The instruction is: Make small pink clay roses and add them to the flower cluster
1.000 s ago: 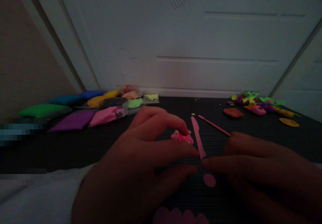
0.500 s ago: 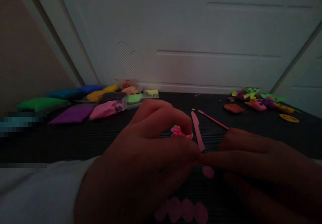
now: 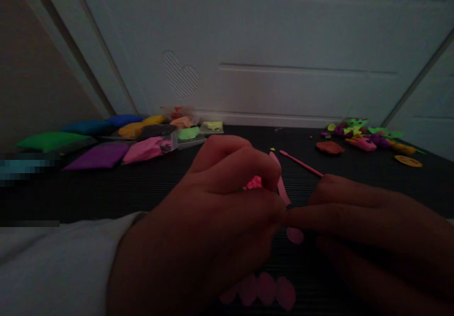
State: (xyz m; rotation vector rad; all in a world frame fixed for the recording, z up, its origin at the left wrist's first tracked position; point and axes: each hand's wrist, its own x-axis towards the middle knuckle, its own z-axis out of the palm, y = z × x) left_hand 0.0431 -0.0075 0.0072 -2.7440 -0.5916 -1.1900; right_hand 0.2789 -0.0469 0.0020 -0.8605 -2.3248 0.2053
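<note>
In the centre of the head view, my left hand (image 3: 209, 207) has its fingers curled together in a pinch. Whatever lies between the fingertips is hidden. A ruffled pink clay piece (image 3: 254, 182) shows through the gap under its bent index finger; I cannot tell if it is touched. From the right, my right hand (image 3: 369, 221) reaches its stretched index finger to the left fingertips, its thumb apart below. A flat pink clay disc (image 3: 295, 235) lies just under that meeting point. Nearer me, several overlapping pink discs (image 3: 266, 288) form a row, partly behind my left hand.
Beyond my hands lie a pink plastic knife (image 3: 283, 193) and a thin pink stick tool (image 3: 301, 163). Bags of coloured clay, including a purple one (image 3: 99, 156), spread at left. A reddish-brown clay lump (image 3: 329, 147) and small clay figures (image 3: 362, 142) sit at right, before a white door (image 3: 248, 32).
The view has tilted slightly down. My left index finger has shifted right, now covering part of the knife and more of the ruffled pink piece. My right hand keeps nearly the same pose.
</note>
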